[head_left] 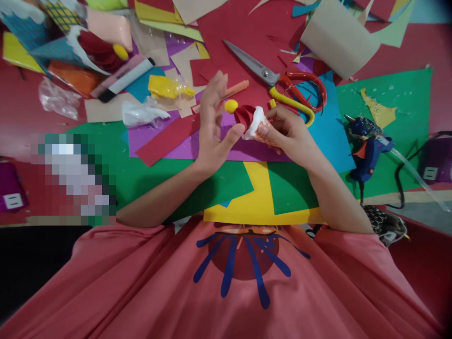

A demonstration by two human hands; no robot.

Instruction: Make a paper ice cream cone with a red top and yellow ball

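Note:
In the head view, my right hand (287, 132) grips a small paper ice cream cone (263, 131) by its orange patterned side, tilted so its top points left. A white clay-like band (257, 120) rings the cone's rim, with folded red paper (243, 114) rising out of it. At the tip of the red part is a yellow ball (231, 106). My left hand (213, 127) is upright beside the top, fingers stretched and thumb apart. Its thumb is close to the red paper; whether they touch I cannot tell.
Large scissors (273, 80) with red and yellow handles lie beyond my hands. A blue glue gun (369, 148) with its cord is at the right. Finished-looking cones (79, 49), a marker (123, 80) and clay packets (169, 88) crowd the left. Coloured paper (169, 146) covers the table.

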